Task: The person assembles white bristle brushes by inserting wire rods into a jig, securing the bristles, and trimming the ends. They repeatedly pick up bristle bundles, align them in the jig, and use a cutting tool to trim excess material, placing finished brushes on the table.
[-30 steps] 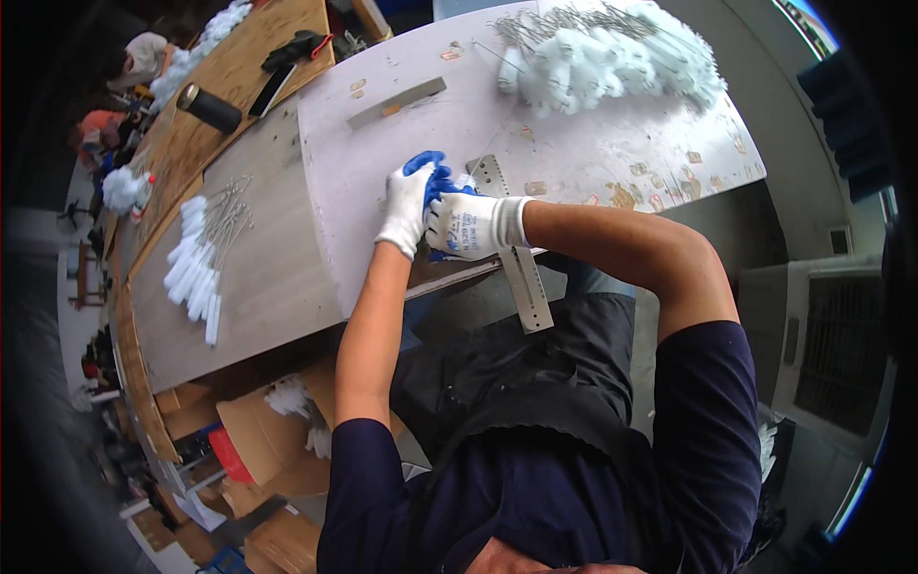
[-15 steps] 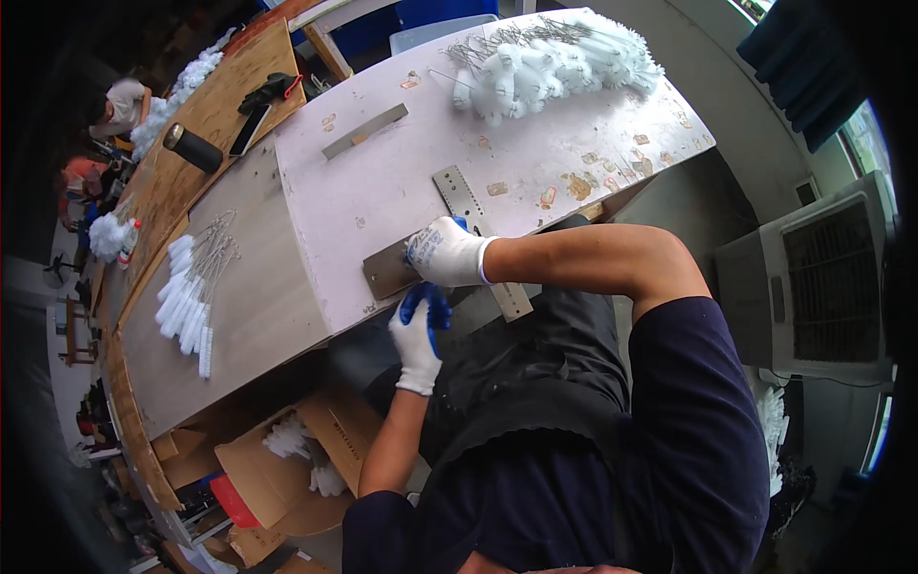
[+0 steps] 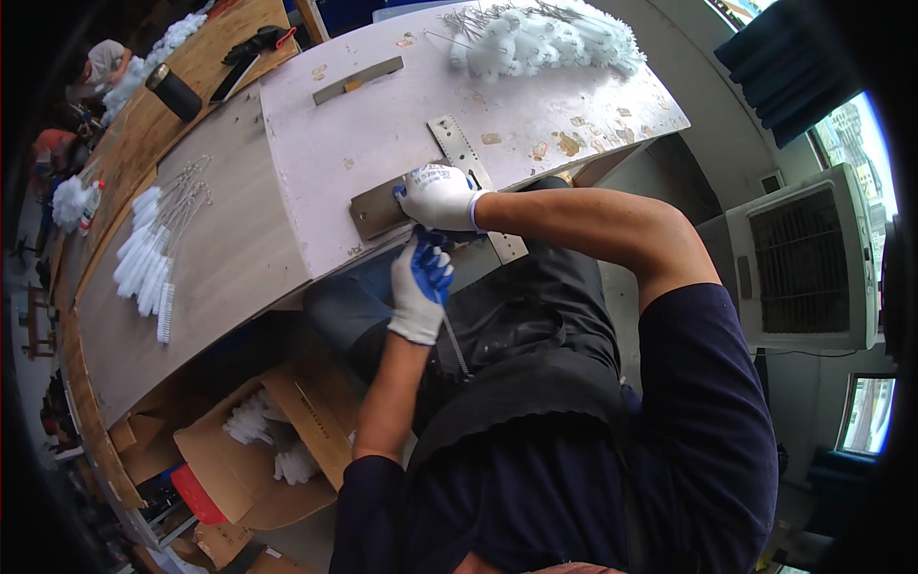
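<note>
My left hand (image 3: 418,290), in a white glove with a blue palm, is closed on a thin metal wire (image 3: 455,340) that slants down over my dark apron. Just above it, my right hand (image 3: 440,196) is gloved the same way. Its fingers curl over the right end of a flat metal plate (image 3: 376,212) at the table's front edge. Whatever lies beneath those fingers is hidden. A perforated metal bar (image 3: 454,142) passes under my right hand, and its lower end (image 3: 507,248) juts out past the table edge.
White bristle brushes with wire handles lie in a large pile (image 3: 550,43) at the back and a smaller bunch (image 3: 145,253) at left. A metal strip (image 3: 359,80) rests on the table (image 3: 325,143). Below left stands an open cardboard box (image 3: 215,469). Beyond are a black bottle (image 3: 174,93) and an air cooler (image 3: 798,263).
My left hand has closed, and a wire now hangs from it where none showed before. My right hand stays at the plate. The whole view has shifted slightly.
</note>
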Action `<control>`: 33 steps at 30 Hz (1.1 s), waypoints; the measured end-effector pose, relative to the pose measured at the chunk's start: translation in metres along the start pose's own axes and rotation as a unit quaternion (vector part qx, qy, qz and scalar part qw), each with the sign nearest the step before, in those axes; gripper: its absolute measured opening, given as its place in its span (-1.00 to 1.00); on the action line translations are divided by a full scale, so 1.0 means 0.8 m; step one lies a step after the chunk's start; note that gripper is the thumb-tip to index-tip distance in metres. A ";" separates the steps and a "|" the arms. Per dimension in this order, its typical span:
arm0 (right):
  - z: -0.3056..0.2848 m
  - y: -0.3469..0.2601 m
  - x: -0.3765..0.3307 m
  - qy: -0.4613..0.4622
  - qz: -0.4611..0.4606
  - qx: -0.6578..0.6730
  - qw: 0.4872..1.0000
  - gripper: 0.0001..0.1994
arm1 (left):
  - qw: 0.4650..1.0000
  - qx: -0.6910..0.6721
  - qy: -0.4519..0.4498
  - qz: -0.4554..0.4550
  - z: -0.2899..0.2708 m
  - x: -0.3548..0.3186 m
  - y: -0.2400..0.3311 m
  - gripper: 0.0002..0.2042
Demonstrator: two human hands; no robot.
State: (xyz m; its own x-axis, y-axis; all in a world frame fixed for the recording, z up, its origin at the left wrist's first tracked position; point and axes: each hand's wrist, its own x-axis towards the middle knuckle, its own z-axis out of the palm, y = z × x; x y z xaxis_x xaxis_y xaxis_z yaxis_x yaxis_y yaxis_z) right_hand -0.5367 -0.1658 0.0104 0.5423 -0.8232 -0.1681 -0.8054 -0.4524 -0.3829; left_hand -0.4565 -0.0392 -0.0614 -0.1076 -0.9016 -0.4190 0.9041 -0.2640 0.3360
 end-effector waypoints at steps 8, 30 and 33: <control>-0.035 0.059 0.038 -0.125 -0.151 -0.051 0.979 -0.50 | 0.964 0.266 -0.005 0.006 -0.024 -0.013 0.080 -0.65; 0.013 0.080 0.068 -0.032 -0.343 -0.162 0.925 -0.62 | 0.553 0.804 -0.005 0.220 0.002 -0.023 0.158 -0.80; 0.021 0.078 0.053 0.017 -0.317 -0.121 0.940 -0.68 | 0.424 0.808 0.071 0.403 0.015 -0.062 0.146 -0.69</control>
State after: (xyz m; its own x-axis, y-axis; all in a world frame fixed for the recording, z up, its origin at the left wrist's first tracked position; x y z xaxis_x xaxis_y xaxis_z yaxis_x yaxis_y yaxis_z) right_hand -0.5599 -0.2234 -0.0361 0.9276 -0.3696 0.0554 -0.3551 -0.9179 -0.1771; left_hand -0.3504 -0.0294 0.0089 0.0969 -0.9229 0.3727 -0.8528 0.1161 0.5092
